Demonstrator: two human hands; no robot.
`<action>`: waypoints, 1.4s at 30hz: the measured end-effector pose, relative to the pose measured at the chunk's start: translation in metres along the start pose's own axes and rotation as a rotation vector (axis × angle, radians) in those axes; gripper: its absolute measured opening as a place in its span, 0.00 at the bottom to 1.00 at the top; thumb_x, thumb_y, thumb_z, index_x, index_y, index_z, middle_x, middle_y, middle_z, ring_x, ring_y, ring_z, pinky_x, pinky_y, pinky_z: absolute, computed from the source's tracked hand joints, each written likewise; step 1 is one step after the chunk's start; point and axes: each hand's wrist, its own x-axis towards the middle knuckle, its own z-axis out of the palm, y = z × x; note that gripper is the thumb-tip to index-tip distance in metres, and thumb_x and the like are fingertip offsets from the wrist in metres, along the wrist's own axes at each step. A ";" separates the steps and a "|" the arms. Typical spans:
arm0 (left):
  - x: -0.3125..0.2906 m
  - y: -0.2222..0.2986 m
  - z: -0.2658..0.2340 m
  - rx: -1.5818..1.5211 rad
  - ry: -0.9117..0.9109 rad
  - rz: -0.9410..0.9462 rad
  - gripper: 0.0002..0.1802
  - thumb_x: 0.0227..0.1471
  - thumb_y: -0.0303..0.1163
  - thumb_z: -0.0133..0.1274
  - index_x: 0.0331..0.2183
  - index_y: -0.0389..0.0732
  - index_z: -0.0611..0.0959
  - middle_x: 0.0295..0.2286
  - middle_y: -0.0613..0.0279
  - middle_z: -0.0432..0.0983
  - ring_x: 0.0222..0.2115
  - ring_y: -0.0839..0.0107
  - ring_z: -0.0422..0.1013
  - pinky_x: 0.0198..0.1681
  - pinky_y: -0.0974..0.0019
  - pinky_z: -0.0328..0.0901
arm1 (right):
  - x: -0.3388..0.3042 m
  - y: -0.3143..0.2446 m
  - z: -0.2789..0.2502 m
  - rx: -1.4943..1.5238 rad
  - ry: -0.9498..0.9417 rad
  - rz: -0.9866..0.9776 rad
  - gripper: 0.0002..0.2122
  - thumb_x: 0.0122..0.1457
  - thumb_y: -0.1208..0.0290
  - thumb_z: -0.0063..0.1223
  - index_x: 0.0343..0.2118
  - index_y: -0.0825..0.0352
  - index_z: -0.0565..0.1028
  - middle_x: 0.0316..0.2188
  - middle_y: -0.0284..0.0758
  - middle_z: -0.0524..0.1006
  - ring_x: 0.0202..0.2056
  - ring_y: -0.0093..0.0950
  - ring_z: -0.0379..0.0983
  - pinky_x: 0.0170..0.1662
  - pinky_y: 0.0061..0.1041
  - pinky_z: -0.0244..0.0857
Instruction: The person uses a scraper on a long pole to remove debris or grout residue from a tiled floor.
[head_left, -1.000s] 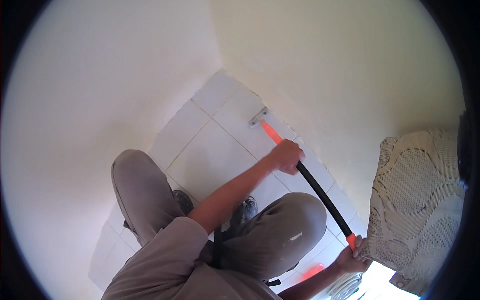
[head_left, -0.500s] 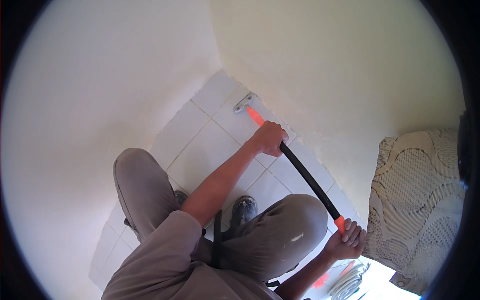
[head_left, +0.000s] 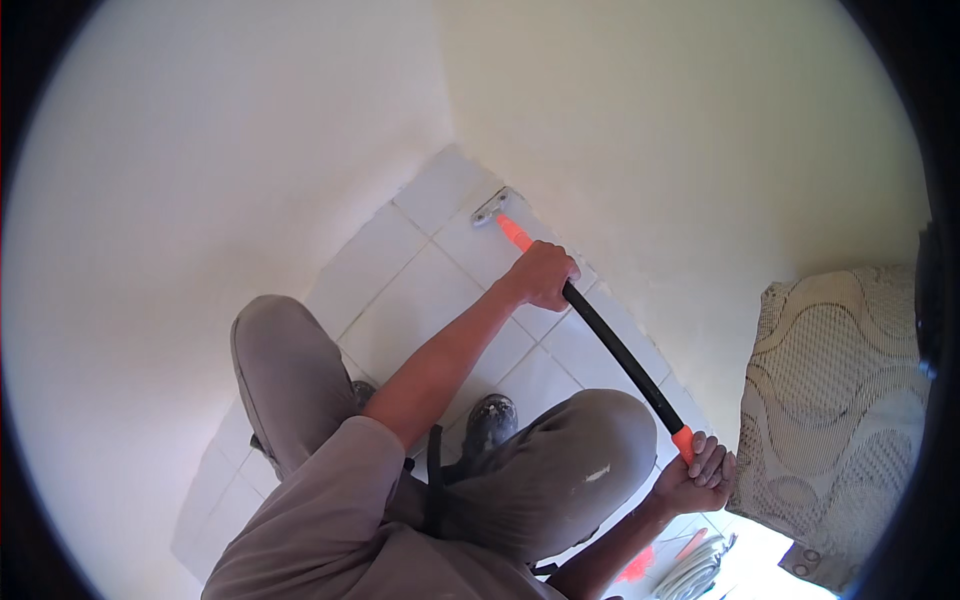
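Observation:
A long-handled floor scraper [head_left: 615, 345] with a black pole and orange ends slants across the right half of the head view. Its wide metal head [head_left: 491, 206] rests on the white tiles close to the foot of the right wall, near the corner. My left hand [head_left: 542, 275] is wrapped round the pole just behind the orange neck. At the other end, my right hand [head_left: 697, 480] grips the orange butt of the handle beside my right knee, fingers curled over it. Whether the blade touches the wall, I cannot tell.
Two pale walls meet at the corner above the tiled floor [head_left: 400, 295]. A patterned cushion-like piece [head_left: 835, 400] stands at the right, near my right hand. Coiled pale cable [head_left: 695, 570] and an orange-red thing [head_left: 636, 563] lie at the lower right. My bent knees and dusty shoe [head_left: 492, 422] fill the near floor.
The view has shifted slightly, so the corner and tiles sit a little farther right. Both hands keep their grip on the scraper, whose head stays at almost the same spot.

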 end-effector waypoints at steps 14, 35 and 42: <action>-0.009 -0.029 -0.007 0.048 0.044 -0.026 0.09 0.20 0.32 0.58 0.14 0.46 0.76 0.15 0.61 0.72 0.22 0.54 0.72 0.24 0.52 0.62 | -0.002 0.023 0.013 0.002 -0.066 0.069 0.21 0.59 0.77 0.40 0.11 0.53 0.52 0.08 0.26 0.50 0.15 0.19 0.49 0.36 0.27 0.58; -0.013 -0.012 0.034 -0.077 0.159 -0.024 0.06 0.22 0.31 0.58 0.14 0.49 0.79 0.14 0.63 0.74 0.21 0.58 0.74 0.26 0.56 0.64 | 0.008 0.004 0.003 -0.392 0.203 -0.117 0.18 0.59 0.76 0.39 0.13 0.54 0.54 0.08 0.26 0.50 0.14 0.20 0.50 0.30 0.26 0.57; 0.000 0.075 0.083 -0.104 -0.014 0.097 0.07 0.24 0.34 0.59 0.17 0.47 0.80 0.17 0.59 0.76 0.24 0.52 0.74 0.30 0.50 0.67 | -0.002 -0.081 -0.024 -0.352 0.468 -0.164 0.21 0.59 0.77 0.42 0.11 0.52 0.51 0.07 0.25 0.50 0.13 0.19 0.48 0.29 0.24 0.55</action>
